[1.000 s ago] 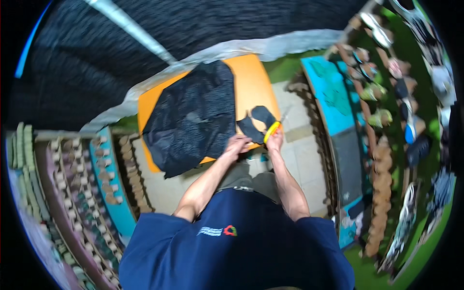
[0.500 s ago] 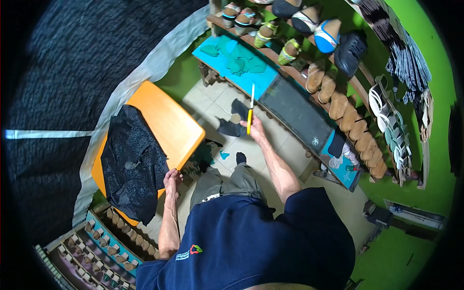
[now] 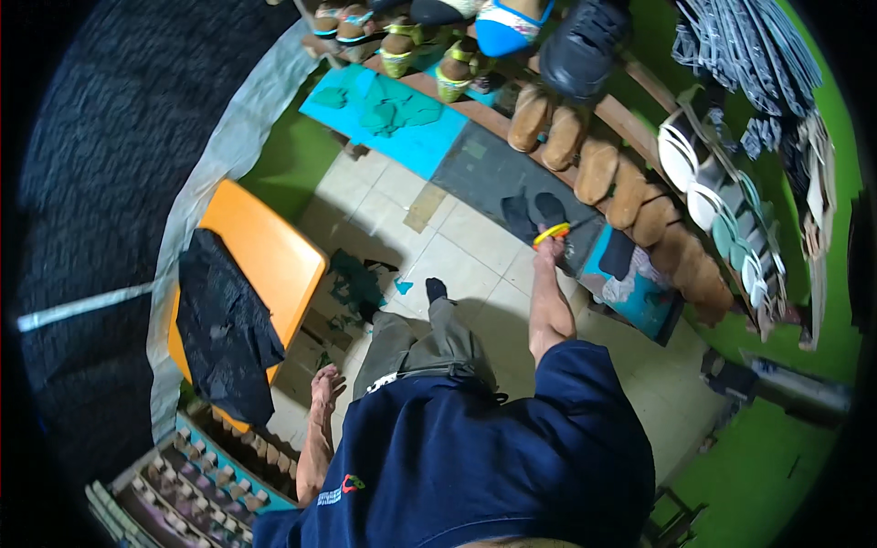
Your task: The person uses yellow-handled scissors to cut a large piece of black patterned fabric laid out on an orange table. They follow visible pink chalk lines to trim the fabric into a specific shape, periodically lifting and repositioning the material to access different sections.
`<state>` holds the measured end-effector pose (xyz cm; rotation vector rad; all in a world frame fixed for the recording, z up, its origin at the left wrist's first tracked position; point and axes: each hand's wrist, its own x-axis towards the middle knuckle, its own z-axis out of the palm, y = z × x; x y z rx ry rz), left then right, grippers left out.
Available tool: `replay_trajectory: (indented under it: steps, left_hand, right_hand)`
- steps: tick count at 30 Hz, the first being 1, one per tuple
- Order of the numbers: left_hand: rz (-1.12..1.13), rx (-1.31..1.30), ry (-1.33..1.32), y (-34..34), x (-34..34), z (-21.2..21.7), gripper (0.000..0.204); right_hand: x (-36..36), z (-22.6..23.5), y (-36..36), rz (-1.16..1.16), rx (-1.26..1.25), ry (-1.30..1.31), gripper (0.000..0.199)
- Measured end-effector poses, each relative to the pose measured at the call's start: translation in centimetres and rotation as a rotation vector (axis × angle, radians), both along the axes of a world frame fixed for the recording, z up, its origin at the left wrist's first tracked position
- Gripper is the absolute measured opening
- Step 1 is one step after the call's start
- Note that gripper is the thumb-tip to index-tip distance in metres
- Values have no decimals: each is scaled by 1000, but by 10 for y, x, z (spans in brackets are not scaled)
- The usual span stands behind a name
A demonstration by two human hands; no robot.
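My right hand (image 3: pixel 548 248) grips yellow-orange-handled scissors (image 3: pixel 552 234) over the dark top of the bench (image 3: pixel 484 169). Just beyond the fingers are a dark cut piece (image 3: pixel 519 217) and a rounded dark piece (image 3: pixel 551 208); whether the hand still touches them I cannot tell. My left hand (image 3: pixel 325 385) hangs near the orange table (image 3: pixel 265 251), its fingers loosely bent and apart, with nothing seen in them. Black patterned cloth (image 3: pixel 224 320) drapes over that table, apart from the hand.
Green scraps (image 3: pixel 393 108) lie on the bench's blue end. Shoe lasts (image 3: pixel 598 169) and sandals (image 3: pixel 454 73) line the rack behind it. White and green straps (image 3: pixel 722 205) hang at the right. More scraps (image 3: pixel 356 279) litter the tiled floor (image 3: pixel 466 260) by my feet.
My right hand has moved right with the scissors, from above the floor to the bench, and the dark pieces went along. The left hand has come away from the table's corner. The view has shifted.
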<state>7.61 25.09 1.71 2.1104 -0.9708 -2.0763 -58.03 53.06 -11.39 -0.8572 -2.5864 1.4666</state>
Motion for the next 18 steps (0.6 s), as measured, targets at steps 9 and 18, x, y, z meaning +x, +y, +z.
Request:
replay_trajectory:
  steps: [9,18]
  left_hand:
    - [80,-205,-146,12,-31,21,35]
    - [703,-525,-252,26,20,11,31]
  right_hand:
    - [102,61,-12,-87,553,-10,34]
    - [224,45,-127,1421,106,159,52]
